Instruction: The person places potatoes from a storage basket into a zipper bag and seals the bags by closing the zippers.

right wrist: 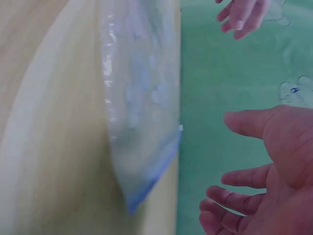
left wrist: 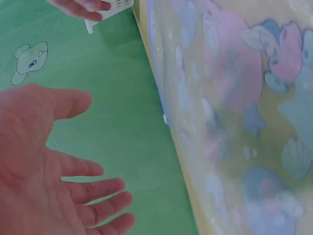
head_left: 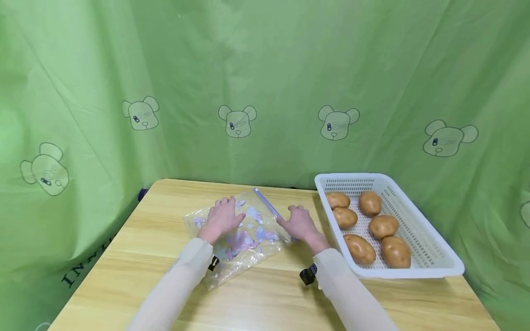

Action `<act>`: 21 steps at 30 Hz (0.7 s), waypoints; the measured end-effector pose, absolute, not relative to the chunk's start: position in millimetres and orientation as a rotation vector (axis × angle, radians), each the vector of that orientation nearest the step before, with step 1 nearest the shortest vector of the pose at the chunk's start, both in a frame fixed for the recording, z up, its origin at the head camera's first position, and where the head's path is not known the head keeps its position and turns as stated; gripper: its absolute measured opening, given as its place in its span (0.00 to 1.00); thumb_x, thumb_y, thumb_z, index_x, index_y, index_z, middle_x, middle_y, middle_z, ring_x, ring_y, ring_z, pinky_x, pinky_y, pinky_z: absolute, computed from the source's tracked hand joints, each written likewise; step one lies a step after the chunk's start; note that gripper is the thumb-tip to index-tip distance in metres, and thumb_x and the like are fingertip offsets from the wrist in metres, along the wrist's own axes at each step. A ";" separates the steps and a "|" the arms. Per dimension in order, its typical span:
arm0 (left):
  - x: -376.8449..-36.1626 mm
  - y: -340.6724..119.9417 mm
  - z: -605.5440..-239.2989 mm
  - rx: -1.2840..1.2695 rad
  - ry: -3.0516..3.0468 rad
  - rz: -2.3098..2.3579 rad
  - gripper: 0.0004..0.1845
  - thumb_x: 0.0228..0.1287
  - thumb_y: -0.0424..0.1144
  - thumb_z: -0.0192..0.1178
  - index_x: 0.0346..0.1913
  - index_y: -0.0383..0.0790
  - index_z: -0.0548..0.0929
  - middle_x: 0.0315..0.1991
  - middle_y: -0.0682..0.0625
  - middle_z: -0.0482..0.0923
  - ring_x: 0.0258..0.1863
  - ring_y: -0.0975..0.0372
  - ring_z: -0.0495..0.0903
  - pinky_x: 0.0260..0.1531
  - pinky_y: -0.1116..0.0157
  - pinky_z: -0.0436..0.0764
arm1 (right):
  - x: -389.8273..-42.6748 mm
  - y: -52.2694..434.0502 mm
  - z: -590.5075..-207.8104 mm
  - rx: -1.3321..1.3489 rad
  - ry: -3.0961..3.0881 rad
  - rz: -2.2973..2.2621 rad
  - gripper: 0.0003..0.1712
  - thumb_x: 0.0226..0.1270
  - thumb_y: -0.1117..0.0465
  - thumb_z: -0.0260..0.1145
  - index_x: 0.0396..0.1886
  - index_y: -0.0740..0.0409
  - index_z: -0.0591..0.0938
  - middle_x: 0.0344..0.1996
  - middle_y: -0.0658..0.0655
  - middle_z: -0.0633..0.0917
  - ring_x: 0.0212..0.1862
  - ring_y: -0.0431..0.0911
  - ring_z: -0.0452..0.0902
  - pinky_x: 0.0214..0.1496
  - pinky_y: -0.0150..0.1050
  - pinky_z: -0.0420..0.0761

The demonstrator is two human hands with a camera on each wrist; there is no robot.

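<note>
A clear zip bag point(head_left: 252, 239) printed with pastel cartoon figures lies flat on the wooden table, its blue-purple zip strip point(head_left: 267, 202) toward the upper right. Over the bag's left part is my left hand point(head_left: 223, 217), fingers spread and relaxed; in the left wrist view that hand point(left wrist: 73, 166) appears raised off the bag. My right hand point(head_left: 301, 224) hovers by the zip end, and the right wrist view has this hand point(right wrist: 259, 171) apart from the bag point(right wrist: 142, 98), fingers loosely bent around nothing.
A white plastic basket point(head_left: 426, 220) stands on the table's right side with several potatoes point(head_left: 383, 227) in it. Behind the wooden table point(head_left: 157, 230) hangs a green curtain point(head_left: 281, 59) with bear-head prints. Small black cameras point(head_left: 308, 275) are strapped at the wrists.
</note>
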State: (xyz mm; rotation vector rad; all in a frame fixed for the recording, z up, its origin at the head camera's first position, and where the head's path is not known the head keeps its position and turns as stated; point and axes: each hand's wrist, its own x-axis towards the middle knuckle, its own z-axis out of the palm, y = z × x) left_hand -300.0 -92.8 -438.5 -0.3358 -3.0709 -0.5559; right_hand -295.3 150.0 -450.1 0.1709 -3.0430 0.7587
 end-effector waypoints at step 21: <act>-317.3 -71.3 -448.7 -0.371 -3.074 -0.670 0.26 0.69 0.51 0.51 0.64 0.40 0.70 0.57 0.40 0.71 0.53 0.49 0.71 0.51 0.54 0.75 | -316.2 150.8 -501.9 0.111 -3.111 0.514 0.23 0.57 0.50 0.66 0.40 0.67 0.81 0.35 0.62 0.73 0.40 0.56 0.68 0.37 0.49 0.77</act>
